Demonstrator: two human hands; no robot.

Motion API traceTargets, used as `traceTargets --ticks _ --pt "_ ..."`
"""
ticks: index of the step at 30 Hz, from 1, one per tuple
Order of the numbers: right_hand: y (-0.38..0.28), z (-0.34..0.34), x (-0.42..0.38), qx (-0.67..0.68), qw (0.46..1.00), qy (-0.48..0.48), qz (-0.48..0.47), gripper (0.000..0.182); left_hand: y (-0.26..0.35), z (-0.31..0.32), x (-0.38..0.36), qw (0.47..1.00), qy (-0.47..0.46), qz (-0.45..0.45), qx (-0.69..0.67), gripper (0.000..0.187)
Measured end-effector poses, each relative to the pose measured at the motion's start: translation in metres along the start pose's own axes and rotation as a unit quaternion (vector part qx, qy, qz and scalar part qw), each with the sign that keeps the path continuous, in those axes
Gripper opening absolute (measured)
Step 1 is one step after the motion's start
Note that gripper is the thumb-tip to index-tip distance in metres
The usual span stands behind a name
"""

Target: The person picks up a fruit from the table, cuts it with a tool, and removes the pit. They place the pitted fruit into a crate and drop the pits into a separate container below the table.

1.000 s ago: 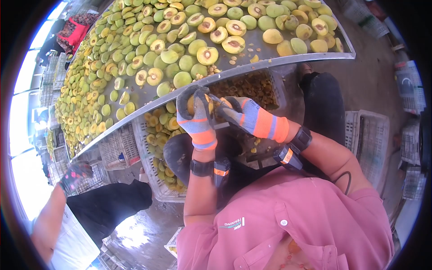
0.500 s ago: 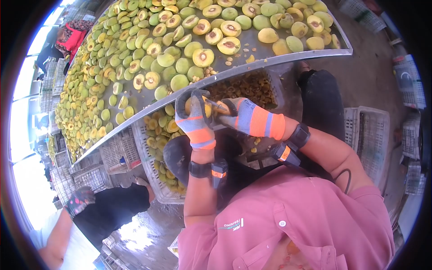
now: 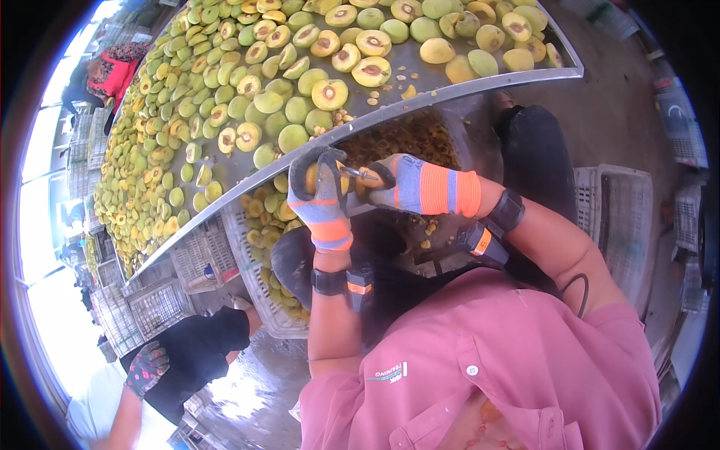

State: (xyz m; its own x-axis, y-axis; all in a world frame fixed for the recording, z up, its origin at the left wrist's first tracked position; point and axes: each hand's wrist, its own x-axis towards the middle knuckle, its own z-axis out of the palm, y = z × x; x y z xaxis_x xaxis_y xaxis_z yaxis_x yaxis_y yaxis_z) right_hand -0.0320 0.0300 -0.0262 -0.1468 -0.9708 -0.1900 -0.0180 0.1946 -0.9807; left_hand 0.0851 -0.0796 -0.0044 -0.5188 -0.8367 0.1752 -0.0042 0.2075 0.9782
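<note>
In a grey, orange-cuffed glove, my left hand [image 3: 321, 201] is closed round a yellow peach half [image 3: 343, 181], mostly hidden by the fingers. My right hand [image 3: 420, 186], gloved alike, grips a small wooden-handled pitting tool [image 3: 367, 175]. Its metal tip points left and meets the fruit; the exact blade shape is too small to make out. Both hands are just below the metal rim of a sloping table [image 3: 420, 98]. Many green and yellow peach halves [image 3: 330, 94] lie on that table, some cut side up with brown-red centres.
Under the rim stand a crate [image 3: 289, 324] of peach halves and a container of brown pits or scraps [image 3: 420, 139]. Crates [image 3: 626, 225] are at the right, more [image 3: 157, 304] at the left. A co-worker's gloved hand [image 3: 148, 367] rests at lower left; another person [image 3: 116, 75] is farther back.
The view has shifted slightly. My hands keep the fruit and tool together with little movement. The co-worker's gloved hand at lower left has moved down and a little right.
</note>
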Motion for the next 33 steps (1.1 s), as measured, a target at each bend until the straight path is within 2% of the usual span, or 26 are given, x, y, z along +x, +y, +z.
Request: traceTargets --ticks 1,2,4,6,8,12,14,15,17,19,20,21,23,24,26,27,29,33 --pt "0.005 -0.001 0.002 -0.029 0.999 0.007 -0.013 0.025 -0.001 -0.001 0.001 1.000 -0.008 -0.022 -0.021 0.018" --pt "0.008 -0.001 0.003 0.002 0.999 0.013 -0.041 0.026 -0.003 -0.002 0.003 0.998 -0.017 -0.046 -0.043 0.022" --pt "0.016 0.001 0.002 0.111 0.993 -0.010 0.049 0.026 -0.003 0.001 0.004 0.998 -0.010 -0.050 -0.043 0.022" --pt "0.002 -0.001 -0.004 0.199 0.973 -0.034 0.113 0.026 -0.003 0.008 0.001 1.000 0.023 -0.007 0.000 0.015" --pt "-0.013 -0.007 -0.013 0.267 0.950 -0.057 0.151 0.025 -0.001 0.007 0.000 0.998 0.012 0.032 0.044 0.016" --pt "-0.003 -0.003 -0.009 0.168 0.982 -0.032 0.080 0.028 0.005 0.011 -0.004 0.995 0.011 0.071 0.068 0.019" --pt "-0.002 0.002 -0.006 0.103 0.993 0.011 0.052 0.029 -0.002 0.007 -0.002 0.996 -0.005 0.052 0.078 0.018" --pt "-0.003 0.002 -0.006 0.063 0.997 0.003 0.041 0.026 -0.004 0.004 -0.001 0.996 -0.014 0.042 0.084 0.018" --pt "-0.009 -0.004 -0.007 -0.016 1.000 -0.011 0.021 0.023 -0.001 0.001 0.001 0.998 -0.045 -0.041 -0.016 0.022" --pt "-0.020 -0.014 -0.012 -0.018 0.999 -0.033 0.010 0.024 -0.006 -0.006 0.008 0.990 -0.120 0.052 0.060 0.034" --pt "-0.024 -0.018 -0.014 -0.018 0.999 -0.046 0.006 0.024 -0.018 -0.016 0.016 0.950 -0.174 0.183 0.183 0.044" --pt "-0.023 -0.023 -0.013 -0.045 0.998 -0.046 0.019 0.024 -0.024 -0.021 0.020 0.876 -0.222 0.306 0.301 0.054" --pt "-0.010 -0.027 -0.003 -0.045 0.996 -0.080 0.000 0.025 -0.033 -0.024 0.016 0.918 -0.254 0.178 0.246 0.050" --pt "-0.011 -0.031 -0.006 -0.035 0.996 -0.081 0.002 0.024 -0.039 -0.024 0.016 0.941 -0.277 0.051 0.189 0.052" --pt "-0.017 -0.035 -0.009 -0.064 0.993 -0.094 0.031 0.027 -0.040 -0.024 0.016 0.918 -0.300 0.198 0.170 0.058" --pt "-0.019 -0.034 -0.010 -0.066 0.993 -0.091 0.042 0.028 -0.038 -0.024 0.014 0.923 -0.312 0.171 0.149 0.058" --pt "-0.002 -0.030 -0.006 -0.067 0.993 -0.100 -0.012 0.029 -0.031 -0.024 0.012 0.929 -0.336 0.115 0.105 0.058" --pt "0.006 -0.036 -0.007 -0.076 0.987 -0.134 -0.038 0.031 -0.024 -0.020 0.014 0.911 -0.370 0.156 0.088 0.060"
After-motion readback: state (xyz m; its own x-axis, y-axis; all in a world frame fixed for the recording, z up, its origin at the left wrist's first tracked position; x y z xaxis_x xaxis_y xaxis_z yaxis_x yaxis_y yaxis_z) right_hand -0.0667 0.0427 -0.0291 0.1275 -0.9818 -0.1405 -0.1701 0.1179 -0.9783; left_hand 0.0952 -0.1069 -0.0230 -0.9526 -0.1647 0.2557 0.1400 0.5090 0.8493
